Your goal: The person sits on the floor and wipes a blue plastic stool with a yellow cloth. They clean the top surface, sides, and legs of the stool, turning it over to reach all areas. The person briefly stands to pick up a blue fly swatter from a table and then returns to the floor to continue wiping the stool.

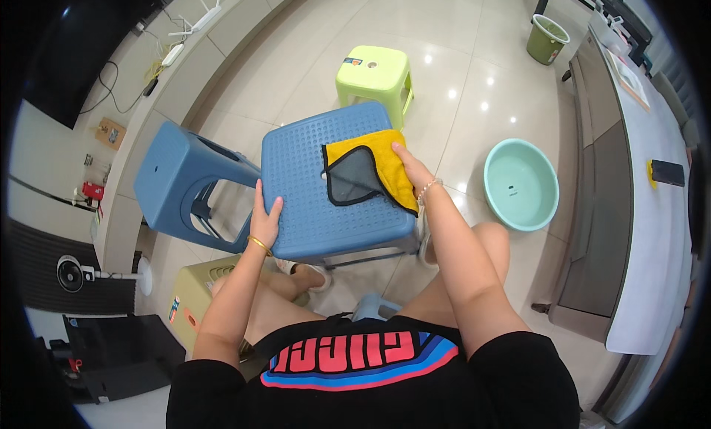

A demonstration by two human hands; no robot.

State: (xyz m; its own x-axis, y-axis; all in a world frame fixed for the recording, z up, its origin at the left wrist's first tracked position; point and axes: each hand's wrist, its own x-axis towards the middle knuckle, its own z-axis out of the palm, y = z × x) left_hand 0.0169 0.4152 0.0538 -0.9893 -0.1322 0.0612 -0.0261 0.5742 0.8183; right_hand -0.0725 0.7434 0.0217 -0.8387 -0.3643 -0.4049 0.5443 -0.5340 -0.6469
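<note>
Before me a blue plastic stool (303, 207) stands upright, its square seat covered in small raised dots. My left hand (265, 221) grips the left edge of the seat, with the thumb on top. On the seat's right part lies a yellow microfibre cloth (366, 146) with black edging, partly folded so that its grey side shows. My right hand (412, 165) holds the cloth at the seat's right edge; some of its fingers are hidden.
Another blue stool (166, 184) lies tipped at the left, near an olive stool (191, 287). A lime-green stool (372, 68) stands beyond. A turquoise basin (521, 184) sits on the tiled floor at right, beside a cloth-covered table (639, 262). A green bin (547, 40) is farther back.
</note>
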